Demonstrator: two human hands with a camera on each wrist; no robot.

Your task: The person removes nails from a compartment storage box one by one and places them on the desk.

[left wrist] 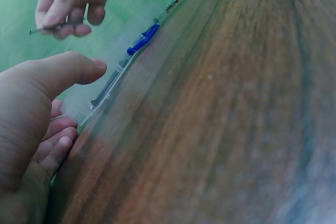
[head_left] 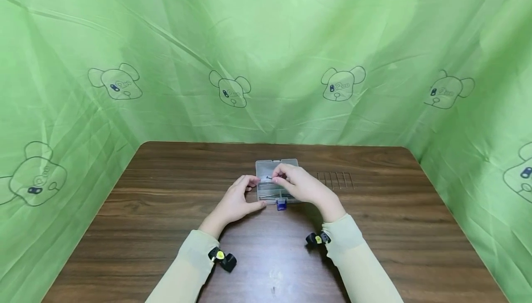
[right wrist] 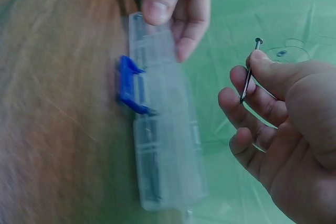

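Note:
A small clear plastic compartment box (head_left: pixel 274 180) with a blue latch (head_left: pixel 281 205) sits open on the brown wooden table (head_left: pixel 166 210). My left hand (head_left: pixel 238 201) grips the box's left end, thumb at the front corner and fingers on its far side. My right hand (head_left: pixel 297 184) hovers over the box and pinches a thin dark nail (right wrist: pixel 250 72) between thumb and forefinger. In the left wrist view the nail (left wrist: pixel 55 26) shows above the blue latch (left wrist: pixel 143 39). The right wrist view shows the box (right wrist: pixel 163 129) edge-on with more nails inside.
A green printed cloth (head_left: pixel 266 53) walls in the table on three sides. A row of thin dark nails (head_left: pixel 335 180) lies on the wood just right of the box.

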